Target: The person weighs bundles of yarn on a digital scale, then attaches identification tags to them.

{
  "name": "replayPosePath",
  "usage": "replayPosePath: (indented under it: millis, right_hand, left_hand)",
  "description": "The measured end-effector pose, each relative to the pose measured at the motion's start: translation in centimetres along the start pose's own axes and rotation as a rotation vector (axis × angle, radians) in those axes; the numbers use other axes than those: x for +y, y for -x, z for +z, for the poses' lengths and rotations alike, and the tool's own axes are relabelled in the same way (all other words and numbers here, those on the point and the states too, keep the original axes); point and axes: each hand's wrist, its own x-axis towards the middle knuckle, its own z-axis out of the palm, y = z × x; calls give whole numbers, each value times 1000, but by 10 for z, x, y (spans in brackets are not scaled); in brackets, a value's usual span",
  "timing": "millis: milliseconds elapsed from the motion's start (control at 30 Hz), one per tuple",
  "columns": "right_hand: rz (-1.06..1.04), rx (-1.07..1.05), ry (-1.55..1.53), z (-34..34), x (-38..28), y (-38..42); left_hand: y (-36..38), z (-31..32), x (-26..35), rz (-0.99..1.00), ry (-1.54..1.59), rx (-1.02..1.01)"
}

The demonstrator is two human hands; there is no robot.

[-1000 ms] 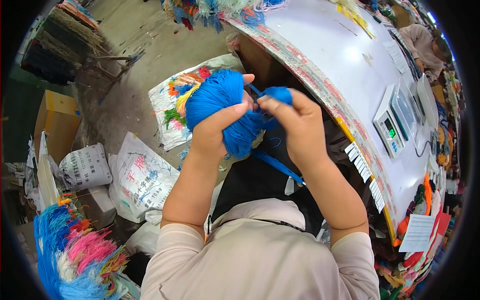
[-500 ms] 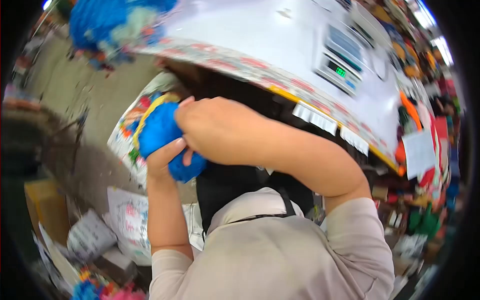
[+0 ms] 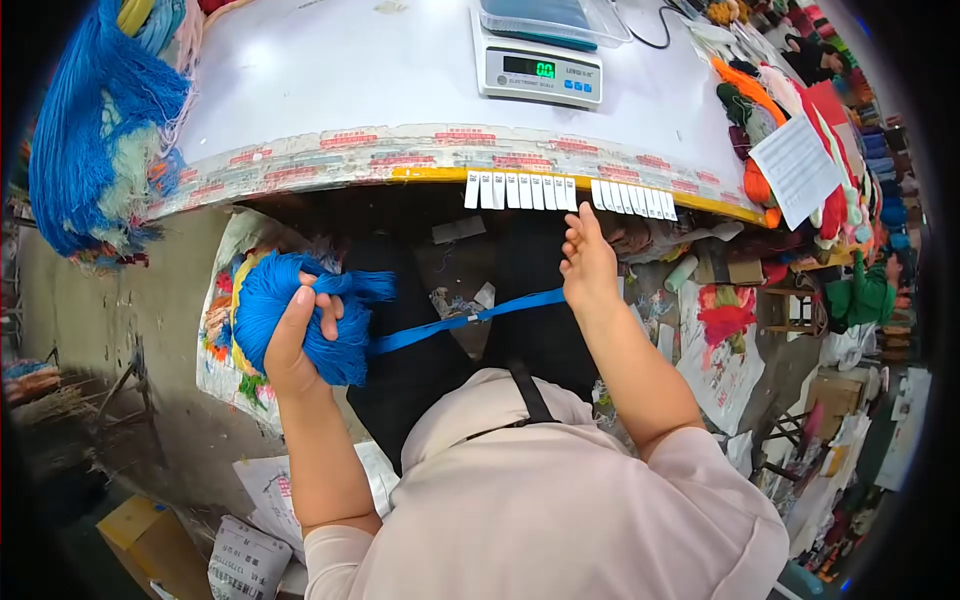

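My left hand [image 3: 300, 340] is closed around a thick bundle of blue yarn [image 3: 350, 330], its fingers partly sunk in the strands. From the bundle a narrow blue strand [image 3: 425, 332] runs across my dark trousers to my right wrist, passes behind it and shows again beyond. A small white bit sits on the strand at mid-length. My right hand [image 3: 590, 262] is raised just below the table edge, fingers stretched up and slightly curved, with nothing visible between them. Close above its fingertips hangs a row of white paper labels [image 3: 520, 190].
An electronic scale [image 3: 540, 75] stands on the white table [image 3: 330, 80]. Blue yarn hanks [image 3: 100, 140] hang over its left corner. Orange yarn [image 3: 755, 95] and a paper sheet [image 3: 797, 170] lie at its right. On the floor are a white sack [image 3: 215, 375] and a cardboard box [image 3: 150, 540].
My right hand has left the blue bundle and moved right toward the labels. The strand now stretches between them. The view has turned, bringing the scale to the top centre.
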Motion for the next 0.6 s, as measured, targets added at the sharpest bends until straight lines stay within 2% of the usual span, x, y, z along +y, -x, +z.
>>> replayPosePath:
  millis: [100, 200, 267, 333, 367, 433, 467, 500, 567, 600]
  right_hand:
    - [-28, 55, -93, -3, 1, -33]
    - [-155, -56, -62, -8, -4, -41]
    - [-381, -22, -51, 15, -17, -13]
    - [-534, -228, 62, 26, -31, 10]
    - [-627, -352, 244, 46, -42, 42]
    - [-782, -844, 667, 71, -62, 86]
    - [-1010, -1073, 814, 90, -74, 113]
    - [-1358, -1270, 939, 110, -82, 127]
    - [-1657, -1359, 1176, 135, -86, 148]
    - [-1663, -1372, 1174, 144, -85, 154]
  left_hand:
    - [1, 8, -3, -15, -43, 37]
    - [6, 11, 2, -34, -133, 85]
    - [5, 11, 8, -35, -131, 79]
    - [5, 9, 11, -40, -94, 46]
    - [6, 10, 14, -29, -98, 57]
    - [9, 13, 17, -85, -160, 40]
    - [8, 11, 17, -85, -167, -18]
    - [9, 13, 18, -81, -165, -20]
    - [13, 16, 24, -138, -244, -54]
    - [14, 16, 24, -123, -243, -107]
